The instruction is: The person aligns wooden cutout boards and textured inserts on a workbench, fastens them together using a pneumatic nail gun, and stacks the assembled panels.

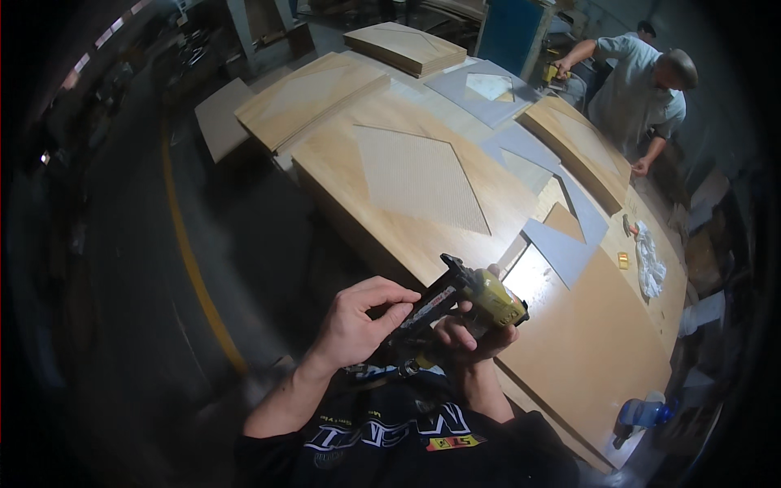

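Observation:
Close to my body I hold a yellow-green and black nail gun [495,302]. My right hand [476,337] is wrapped round its body, with the black magazine [423,313] slanting down to the left. My left hand [362,321] pinches at the side of that magazine, thumb and forefinger almost together. Whatever lies between those fingertips is too small to make out. Just beyond the tool lies a large wood-veneer panel [325,159] with a diamond-shaped ribbed inset [419,179].
Stacked panels [313,89] and grey cut-out sheets [582,220] cover the bench. At the far right a co-worker [634,89] holds a yellow tool [555,73]. A white cloth [649,260], a hammer [630,226] and a blue bottle [643,413] lie along the right side.

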A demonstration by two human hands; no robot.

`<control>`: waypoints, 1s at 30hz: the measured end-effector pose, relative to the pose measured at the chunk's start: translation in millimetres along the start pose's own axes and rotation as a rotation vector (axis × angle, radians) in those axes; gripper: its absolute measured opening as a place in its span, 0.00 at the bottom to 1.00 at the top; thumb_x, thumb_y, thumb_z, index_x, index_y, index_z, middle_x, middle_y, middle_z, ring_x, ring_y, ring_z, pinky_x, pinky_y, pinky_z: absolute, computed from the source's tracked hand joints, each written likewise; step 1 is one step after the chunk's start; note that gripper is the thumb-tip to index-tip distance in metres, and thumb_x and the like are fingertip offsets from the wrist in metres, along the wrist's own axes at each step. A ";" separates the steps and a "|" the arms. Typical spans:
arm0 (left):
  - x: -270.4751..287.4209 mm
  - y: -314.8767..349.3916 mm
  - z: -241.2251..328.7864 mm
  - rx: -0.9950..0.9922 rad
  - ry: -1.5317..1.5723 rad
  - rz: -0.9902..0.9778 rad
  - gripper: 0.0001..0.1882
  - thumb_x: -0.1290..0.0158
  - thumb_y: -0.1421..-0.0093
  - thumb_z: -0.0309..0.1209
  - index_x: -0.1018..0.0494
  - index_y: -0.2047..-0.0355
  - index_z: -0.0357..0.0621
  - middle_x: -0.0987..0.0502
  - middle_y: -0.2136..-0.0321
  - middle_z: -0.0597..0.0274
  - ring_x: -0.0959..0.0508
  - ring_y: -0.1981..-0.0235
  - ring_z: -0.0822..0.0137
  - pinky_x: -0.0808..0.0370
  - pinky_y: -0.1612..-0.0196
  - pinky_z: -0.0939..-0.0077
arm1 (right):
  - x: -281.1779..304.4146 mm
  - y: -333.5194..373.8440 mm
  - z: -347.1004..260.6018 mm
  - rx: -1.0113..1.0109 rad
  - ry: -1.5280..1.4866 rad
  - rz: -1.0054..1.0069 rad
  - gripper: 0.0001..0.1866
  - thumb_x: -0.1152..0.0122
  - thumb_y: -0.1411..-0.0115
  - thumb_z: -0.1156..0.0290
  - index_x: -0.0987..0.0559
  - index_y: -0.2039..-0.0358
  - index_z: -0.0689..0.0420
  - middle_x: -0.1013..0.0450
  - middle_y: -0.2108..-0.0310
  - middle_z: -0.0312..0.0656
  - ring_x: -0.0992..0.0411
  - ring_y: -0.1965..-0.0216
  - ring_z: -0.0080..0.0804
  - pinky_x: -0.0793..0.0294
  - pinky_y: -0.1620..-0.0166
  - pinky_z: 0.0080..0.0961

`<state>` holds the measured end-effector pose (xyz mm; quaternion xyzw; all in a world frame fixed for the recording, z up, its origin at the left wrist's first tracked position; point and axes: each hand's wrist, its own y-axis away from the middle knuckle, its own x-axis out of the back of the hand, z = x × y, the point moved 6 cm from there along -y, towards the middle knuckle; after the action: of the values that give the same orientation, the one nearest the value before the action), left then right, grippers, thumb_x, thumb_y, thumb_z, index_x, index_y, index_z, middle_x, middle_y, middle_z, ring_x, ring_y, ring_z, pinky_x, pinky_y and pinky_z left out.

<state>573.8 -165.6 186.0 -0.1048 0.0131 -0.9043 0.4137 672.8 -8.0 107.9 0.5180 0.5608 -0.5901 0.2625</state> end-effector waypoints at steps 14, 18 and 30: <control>34.6 -113.4 -17.9 -0.134 -0.111 -0.640 0.28 0.56 0.27 0.39 0.37 0.34 0.31 0.32 0.37 0.44 0.33 0.35 0.53 0.40 0.32 0.61 | 39.5 -53.0 45.8 0.361 -0.199 0.099 0.42 0.44 0.37 0.51 0.49 0.25 0.38 0.31 0.41 0.45 0.35 0.72 0.22 0.33 0.61 0.27; 126.7 -131.0 -33.2 -0.347 0.117 -0.310 0.35 0.61 0.27 0.53 0.37 0.35 0.32 0.32 0.37 0.46 0.31 0.36 0.56 0.38 0.32 0.60 | 49.9 -56.5 56.9 0.536 -0.208 0.143 0.41 0.43 0.38 0.50 0.43 0.27 0.47 0.31 0.42 0.42 0.35 0.72 0.21 0.33 0.62 0.26; 80.7 -168.8 -64.9 -0.501 0.294 -0.250 0.32 0.61 0.30 0.55 0.33 0.41 0.39 0.33 0.40 0.49 0.35 0.36 0.54 0.40 0.36 0.59 | -14.0 -47.7 77.6 0.882 0.413 0.483 0.45 0.43 0.40 0.52 0.50 0.26 0.50 0.34 0.43 0.49 0.27 0.65 0.33 0.28 0.66 0.30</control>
<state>383.7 -119.3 155.6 -0.0723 0.2824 -0.9221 0.2544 610.3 -73.1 126.3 0.7983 0.1649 -0.5783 0.0327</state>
